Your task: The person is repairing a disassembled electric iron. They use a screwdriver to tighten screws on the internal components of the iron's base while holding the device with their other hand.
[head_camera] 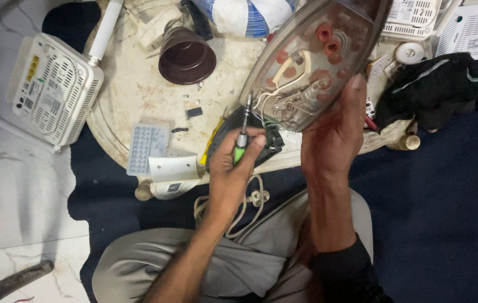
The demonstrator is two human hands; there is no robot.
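Seen from above, a seated person works over a small round table (132, 90). The left hand (238, 160) is clenched around a screwdriver with a green handle (241, 147), fingers wrapped tight and the thumb lying across the grip; the metal shaft rises from the fingertips, and its tip meets the rear edge of an opened clothes iron body (312, 62). The right hand (337, 132) grasps that iron from below, thumb pressed up against its near rim, holding it tilted so the exposed white wires and terminals (289, 98) face the camera just beyond the screwdriver tip. To do this well, the blade likely needs to sit square in the screw, the right hand bracing the shell against the turn and the tip kept clear of the wires. Just under the left fingers lies a black cover piece (272, 147), a coiled cord (253, 197) hangs near the wrist, and farther left sit a dark brown cup (185, 55) and a white router (53, 90).
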